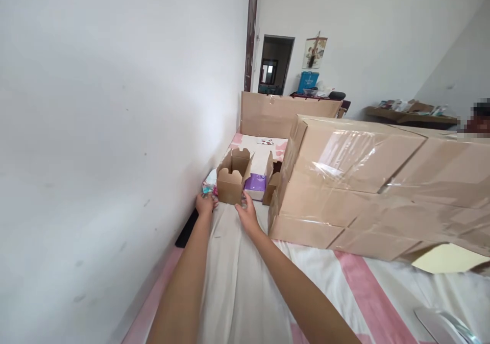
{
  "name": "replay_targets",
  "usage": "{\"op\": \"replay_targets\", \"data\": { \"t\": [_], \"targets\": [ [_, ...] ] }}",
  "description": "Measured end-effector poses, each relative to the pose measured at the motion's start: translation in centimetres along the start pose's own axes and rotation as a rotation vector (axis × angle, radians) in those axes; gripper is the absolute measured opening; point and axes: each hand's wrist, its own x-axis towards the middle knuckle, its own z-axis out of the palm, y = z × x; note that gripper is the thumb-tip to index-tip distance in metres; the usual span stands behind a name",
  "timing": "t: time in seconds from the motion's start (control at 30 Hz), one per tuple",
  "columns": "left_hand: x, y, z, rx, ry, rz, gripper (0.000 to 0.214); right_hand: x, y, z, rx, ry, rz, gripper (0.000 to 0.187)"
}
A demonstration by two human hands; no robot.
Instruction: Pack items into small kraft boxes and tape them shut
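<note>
A small open-topped cardboard box [230,189] stands on the white cloth with its flaps raised. My right hand [248,212] grips its lower right corner, thumb in front and fingers along the side. At its lower left edge my left hand [205,203] is closed against the box, its fingertips partly hidden. Just behind that hand a packet with a colourful floral print [209,181] lies by the wall. To the right of the box is a purple and white pack [255,182]. Another open cardboard box [272,181] stands beyond it, partly hidden.
A large taped cardboard structure [367,180] fills the right side. Behind stands a cardboard panel [287,113]. The white wall [115,104] runs close along the left, with a black object [187,230] at its foot. A yellowish sheet [449,259] lies at right. Part of a person shows far right.
</note>
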Motion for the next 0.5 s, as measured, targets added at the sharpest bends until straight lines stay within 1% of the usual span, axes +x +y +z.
{"op": "replay_targets", "data": {
  "t": [0.1, 0.23, 0.37, 0.5],
  "targets": [
    [1.3, -1.2, 0.5, 0.026, 0.039, 0.029, 0.034, 1.0, 1.6, 0.1, 0.008, 0.019, 0.02, 0.07],
    [2.2, -2.0, 0.9, 0.098, 0.089, 0.114, 0.035, 1.2, 3.4, -0.2, 0.011, 0.03, 0.025, 0.07],
    [2.9, -2.1, 1.2, 0.266, 0.163, 0.175, 0.035, 1.5, 4.6, -0.2, 0.014, 0.034, 0.025, 0.072],
    [3.0, -1.8, 1.3, 0.411, 0.21, 0.229, 0.033, 1.8, 4.8, -0.4, 0.003, 0.006, 0.024, 0.07]
  ]
}}
